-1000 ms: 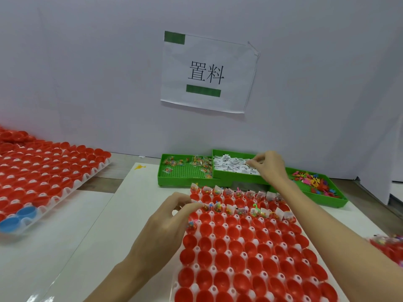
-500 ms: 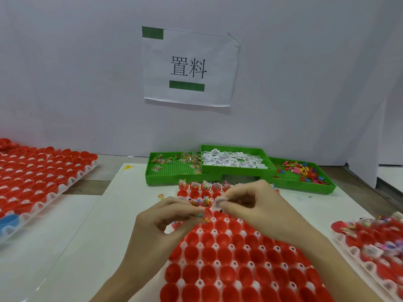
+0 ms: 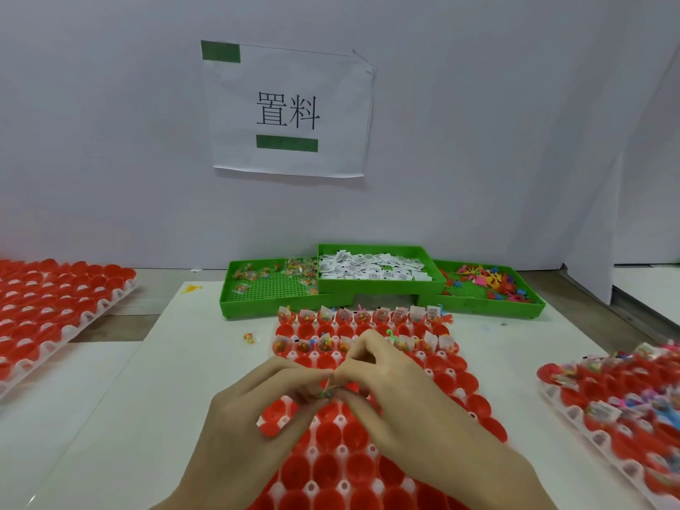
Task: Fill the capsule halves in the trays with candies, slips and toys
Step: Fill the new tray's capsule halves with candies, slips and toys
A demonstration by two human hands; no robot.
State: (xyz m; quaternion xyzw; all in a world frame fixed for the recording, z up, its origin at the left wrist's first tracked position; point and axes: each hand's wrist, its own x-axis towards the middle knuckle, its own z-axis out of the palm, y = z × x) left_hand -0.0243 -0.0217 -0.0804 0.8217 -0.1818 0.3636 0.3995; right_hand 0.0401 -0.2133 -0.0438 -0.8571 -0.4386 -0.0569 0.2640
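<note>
Both hands meet over the middle tray [image 3: 474,410] of red capsule halves, which runs from the near edge up toward the three green bins. White tabletop [image 3: 154,380] lies open to the left of this tray, bare but for one stray candy [image 3: 249,338] just off its far-left corner; a narrower white strip shows on the right before the filled tray [image 3: 574,406]. Another tray of halves [image 3: 55,307] sits well apart at far left, reaching to the frame's edge. The left hand [image 3: 254,414] comes in from the near left, fingers curled, thumb and forefinger pinching a small colourful candy packet [image 3: 326,394]. The right hand [image 3: 397,395] arches in from the near right, fingertips bunched and touching the same packet; what else it holds, cannot tell. Only two far rows are stuffed, and the halves under the hands sit empty. Far bins: candies [image 3: 272,285] left, slips [image 3: 371,268] raised in the middle, toys [image 3: 485,281] right, all against the white wall [image 3: 478,141] under a paper sign [image 3: 289,108].
</note>
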